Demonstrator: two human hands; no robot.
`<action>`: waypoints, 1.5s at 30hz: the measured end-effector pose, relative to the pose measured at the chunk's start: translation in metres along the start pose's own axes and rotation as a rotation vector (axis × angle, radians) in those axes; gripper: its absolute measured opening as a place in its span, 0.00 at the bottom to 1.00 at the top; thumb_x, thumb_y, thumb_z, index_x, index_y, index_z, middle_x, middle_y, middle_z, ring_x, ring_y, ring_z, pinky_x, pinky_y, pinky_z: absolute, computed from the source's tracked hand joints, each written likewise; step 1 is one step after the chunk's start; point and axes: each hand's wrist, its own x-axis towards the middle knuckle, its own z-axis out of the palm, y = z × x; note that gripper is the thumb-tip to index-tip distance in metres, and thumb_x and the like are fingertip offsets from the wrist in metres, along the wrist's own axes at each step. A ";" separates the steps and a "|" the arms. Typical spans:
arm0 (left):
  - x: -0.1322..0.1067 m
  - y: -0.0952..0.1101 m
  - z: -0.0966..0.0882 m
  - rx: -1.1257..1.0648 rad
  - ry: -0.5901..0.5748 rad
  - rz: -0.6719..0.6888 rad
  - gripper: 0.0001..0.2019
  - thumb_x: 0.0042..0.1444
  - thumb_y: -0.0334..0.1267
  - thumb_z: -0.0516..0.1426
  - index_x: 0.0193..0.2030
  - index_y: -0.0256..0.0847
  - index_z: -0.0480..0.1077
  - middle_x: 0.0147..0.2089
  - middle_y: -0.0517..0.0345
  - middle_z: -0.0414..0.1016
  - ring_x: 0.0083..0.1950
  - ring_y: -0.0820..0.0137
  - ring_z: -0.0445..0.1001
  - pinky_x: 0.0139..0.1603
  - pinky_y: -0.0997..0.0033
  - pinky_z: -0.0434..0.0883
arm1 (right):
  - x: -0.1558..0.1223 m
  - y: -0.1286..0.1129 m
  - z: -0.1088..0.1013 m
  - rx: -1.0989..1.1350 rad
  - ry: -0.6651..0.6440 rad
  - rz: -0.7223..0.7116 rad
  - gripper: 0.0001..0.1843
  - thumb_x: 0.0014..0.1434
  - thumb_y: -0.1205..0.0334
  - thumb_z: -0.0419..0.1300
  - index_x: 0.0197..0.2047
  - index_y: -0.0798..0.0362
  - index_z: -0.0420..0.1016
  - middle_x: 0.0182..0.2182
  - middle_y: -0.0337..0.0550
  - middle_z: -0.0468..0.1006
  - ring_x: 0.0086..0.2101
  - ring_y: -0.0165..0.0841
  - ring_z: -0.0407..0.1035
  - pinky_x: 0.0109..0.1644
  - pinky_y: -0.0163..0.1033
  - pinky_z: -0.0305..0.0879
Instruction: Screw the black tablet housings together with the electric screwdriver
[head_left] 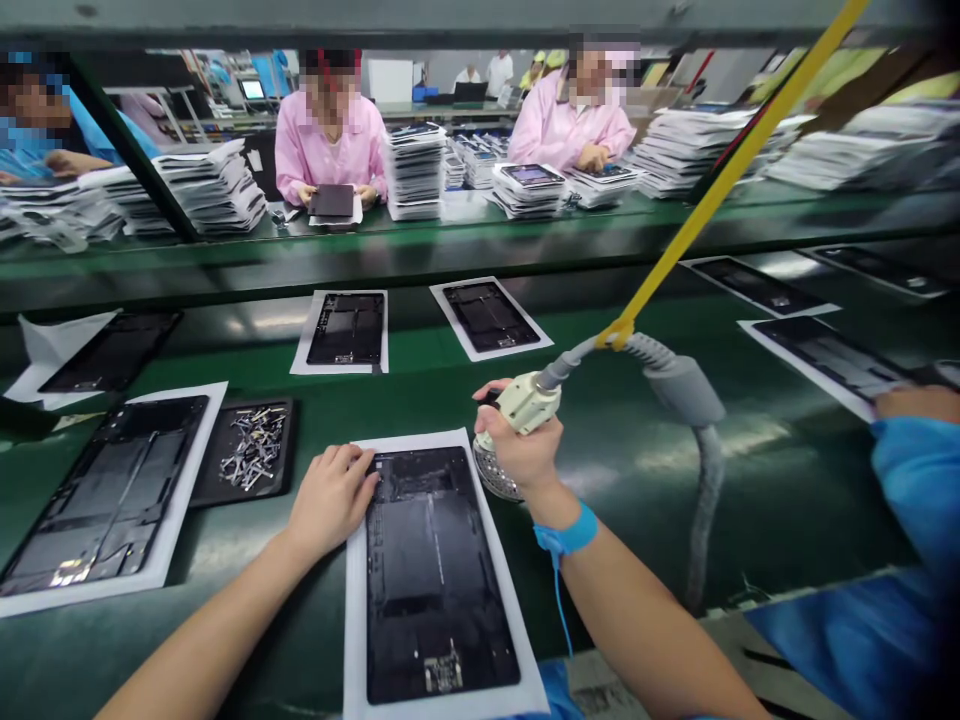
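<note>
In front of me a dark tablet housing (439, 570) lies on a sheet of white paper (356, 640), its inner side facing up. My left hand (334, 497) rests at the housing's upper left corner, fingers laid over the edge of housing and paper. Past the upper right corner, my right hand (525, 450) is wrapped around a cream corded hand tool (529, 400) with a round, perforated metal head (495, 470). That head is beside the paper, just above the green bench. A blue wrist strap (566, 530) circles my right wrist.
A black tray (289, 450) of small metallic parts stands at left, beside another housing (112, 500). A yellow strap (735, 190) and thick grey cable (705, 500) hang at right. More housings lie on paper beyond. A co-worker's blue sleeve (915, 480) is at right; others sit opposite.
</note>
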 end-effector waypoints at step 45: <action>0.008 -0.015 0.016 -0.469 -0.033 -0.153 0.18 0.61 0.26 0.50 0.48 0.43 0.79 0.45 0.51 0.76 0.48 0.62 0.72 0.49 0.59 0.71 | -0.033 -0.022 0.108 0.209 -0.281 0.039 0.11 0.58 0.58 0.68 0.44 0.50 0.76 0.37 0.43 0.81 0.29 0.32 0.77 0.32 0.39 0.77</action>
